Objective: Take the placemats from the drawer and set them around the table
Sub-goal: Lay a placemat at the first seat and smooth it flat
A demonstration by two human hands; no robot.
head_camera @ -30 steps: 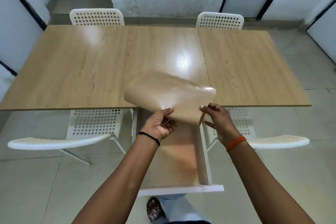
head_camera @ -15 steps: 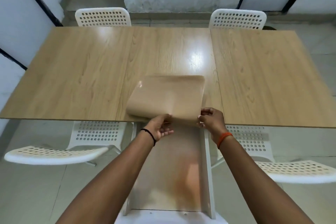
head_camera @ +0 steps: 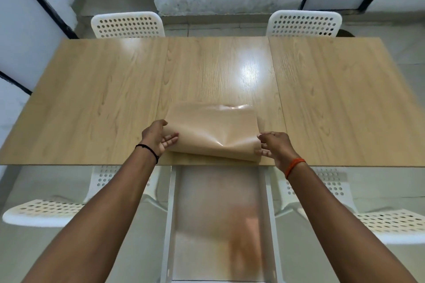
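Note:
A tan, glossy bundle of placemats (head_camera: 211, 131) lies on the near middle of the wooden table (head_camera: 103, 103), its near edge curled up off the surface. My left hand (head_camera: 158, 136) grips the bundle's left near corner, thumb on top. My right hand (head_camera: 274, 146) holds the right near corner. Below the table edge the white drawer (head_camera: 171, 225) stands pulled out toward me, its tan bottom showing and blurred.
Two white perforated chairs (head_camera: 127, 24) (head_camera: 303, 23) stand at the far side of the table. Two more (head_camera: 46, 211) (head_camera: 391, 223) flank the open drawer on my side. Grey walls with black frames close the room behind.
The placemats went from held in the air above the drawer to lying on the table. Both hands moved forward with them and shifted to the outer corners.

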